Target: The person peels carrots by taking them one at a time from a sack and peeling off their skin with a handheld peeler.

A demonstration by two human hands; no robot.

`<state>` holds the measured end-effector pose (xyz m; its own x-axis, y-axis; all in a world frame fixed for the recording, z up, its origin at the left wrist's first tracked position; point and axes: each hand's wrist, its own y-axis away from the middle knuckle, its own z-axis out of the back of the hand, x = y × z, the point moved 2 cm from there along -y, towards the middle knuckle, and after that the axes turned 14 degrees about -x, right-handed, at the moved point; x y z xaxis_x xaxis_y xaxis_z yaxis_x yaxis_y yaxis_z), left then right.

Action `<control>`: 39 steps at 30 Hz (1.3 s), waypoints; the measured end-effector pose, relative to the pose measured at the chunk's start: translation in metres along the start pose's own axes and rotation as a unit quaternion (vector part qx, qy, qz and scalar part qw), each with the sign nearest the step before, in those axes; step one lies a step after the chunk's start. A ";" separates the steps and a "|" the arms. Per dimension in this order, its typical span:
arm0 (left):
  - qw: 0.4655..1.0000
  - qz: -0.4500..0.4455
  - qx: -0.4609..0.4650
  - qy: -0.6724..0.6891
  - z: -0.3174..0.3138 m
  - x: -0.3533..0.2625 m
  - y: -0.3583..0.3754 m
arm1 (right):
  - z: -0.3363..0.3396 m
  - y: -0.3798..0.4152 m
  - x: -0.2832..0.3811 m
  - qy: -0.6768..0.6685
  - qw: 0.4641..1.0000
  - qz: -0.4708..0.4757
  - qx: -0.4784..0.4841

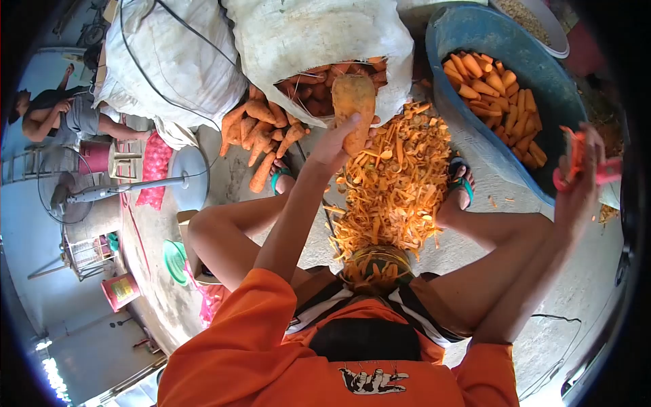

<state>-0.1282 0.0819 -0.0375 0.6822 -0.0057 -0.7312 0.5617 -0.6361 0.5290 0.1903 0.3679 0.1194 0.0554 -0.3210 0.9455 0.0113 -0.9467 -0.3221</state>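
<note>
Orange shirt [224, 346] closest of all, two bare arms reaching out from it, and up comes the view to the left hand [332, 146], fingers wrapped around the near end of one thick, dull-skinned carrot [354, 102]. It's up off the floor [315, 234], right in front of the open mouth of the sack [325, 34]; whether it touches the sack, no telling from this angle.

Over on the right, the right hand [576, 186] has its fingers curled around a red tool [578, 159], probably a peeler, though blur hides the blade, and it's poised beside the near rim of the blue tub [468, 159].

What a chunky carrot, one in hand! Should be fairly heavy, stiff and firm, likely grippy on that rough skin, slicker wherever it's wet or bare, and not fragile, though the slim tip could snap. Best hold: around the thick body, fingertips clear of the face being worked.

Count them up: one red tool, one tub, two sacks, the other [173, 61] bulging at the floor's far left, and one heap of peelings [393, 183] between two sandalled feet. Rough carrots [258, 132] lie loose by the sack, roughly ten, overlapping; smooth carrots [498, 88] in the tub, dozens, too piled for an exact figure.
</note>
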 end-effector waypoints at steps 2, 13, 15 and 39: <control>0.997 -0.066 0.028 -0.003 -0.009 0.009 0.012 | -0.002 0.009 0.005 -0.019 0.999 -0.038 0.034; 0.833 -0.444 -0.094 -0.316 -0.003 -0.026 0.101 | 0.000 0.025 0.004 -0.022 0.995 -0.080 0.062; 0.798 -0.406 -0.164 -0.414 0.016 -0.024 0.103 | -0.004 0.026 0.004 -0.032 0.995 -0.063 0.066; 0.855 -0.212 -0.352 -0.315 0.219 -0.031 -0.084 | -0.009 0.013 -0.006 0.111 0.991 -0.005 0.071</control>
<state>-0.2991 -0.0332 -0.1535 0.0836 -0.4462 -0.8910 0.9903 -0.0626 0.1242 0.1811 0.3575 0.1106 -0.1659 -0.3254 0.9309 0.1518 -0.9412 -0.3019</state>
